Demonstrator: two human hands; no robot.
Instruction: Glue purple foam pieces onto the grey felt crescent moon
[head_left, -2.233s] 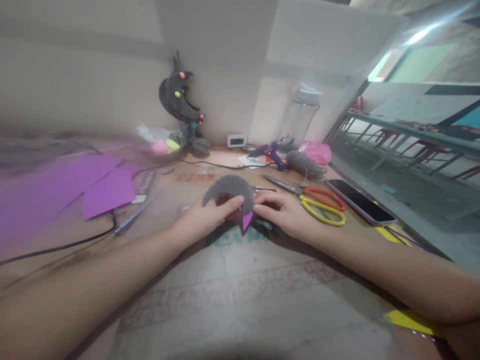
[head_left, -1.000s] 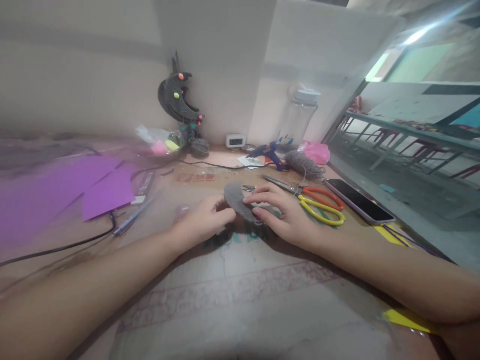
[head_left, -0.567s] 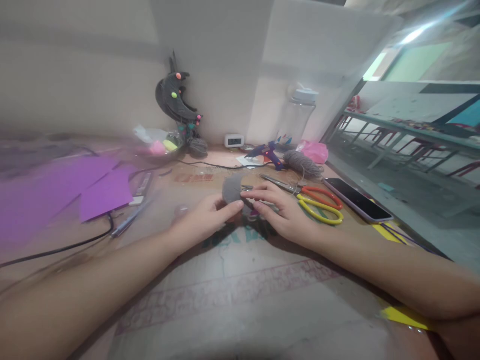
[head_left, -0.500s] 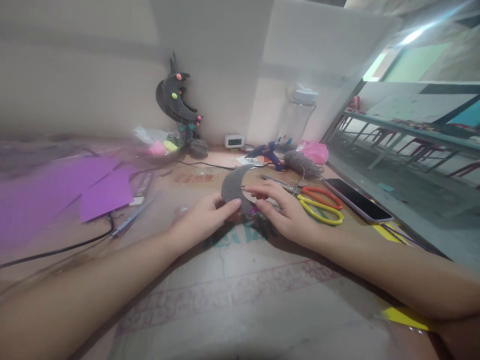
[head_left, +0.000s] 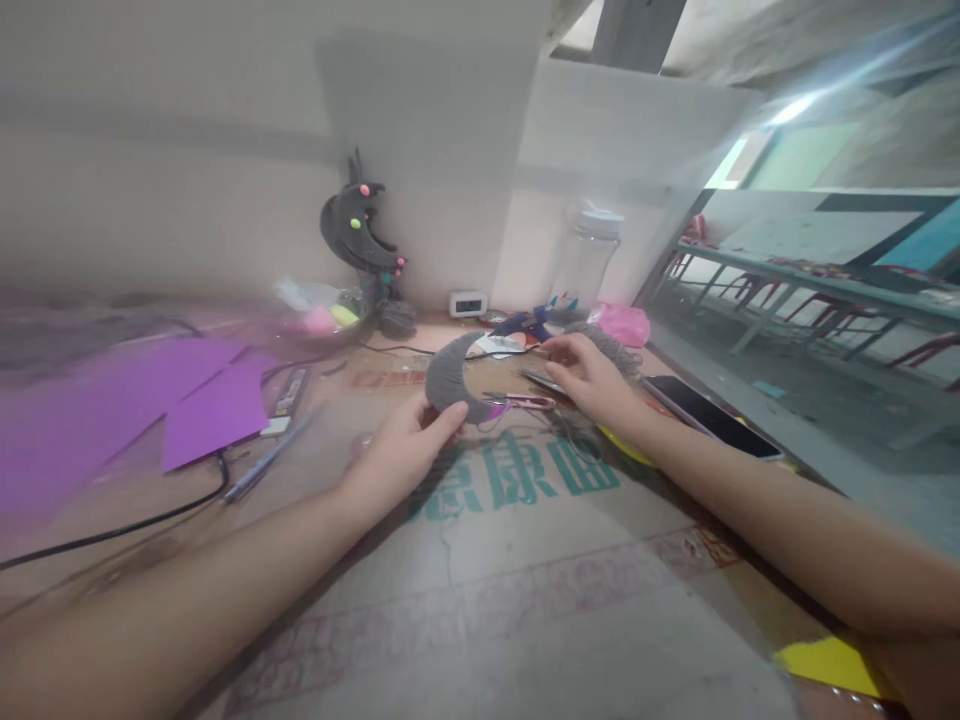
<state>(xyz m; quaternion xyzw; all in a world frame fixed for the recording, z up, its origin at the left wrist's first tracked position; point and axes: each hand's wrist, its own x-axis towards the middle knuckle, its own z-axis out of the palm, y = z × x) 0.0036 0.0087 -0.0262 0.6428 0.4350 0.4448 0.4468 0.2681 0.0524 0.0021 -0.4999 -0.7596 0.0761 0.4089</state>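
Observation:
My left hand grips a crescent shape wound with grey yarn, thumb in front near its lower end. A bit of purple shows at the crescent's lower tip, where a slim pinkish loop-shaped piece sticks out to the right. A grey strand trails from there over the table. My right hand is apart from the crescent, fingers bent together above the scissors and in front of the grey yarn ball. What its fingertips hold, if anything, is hidden.
Purple sheets, a pen and a black cable lie left. A finished-looking dark crescent ornament hangs at the wall. Behind are a small clock, a blue glue gun and a clear bottle. A phone lies right.
My right hand has left the crescent and moved right and up, now covering most of the scissors' handles. The crescent shifted slightly left in my left hand. The camera view has tilted up.

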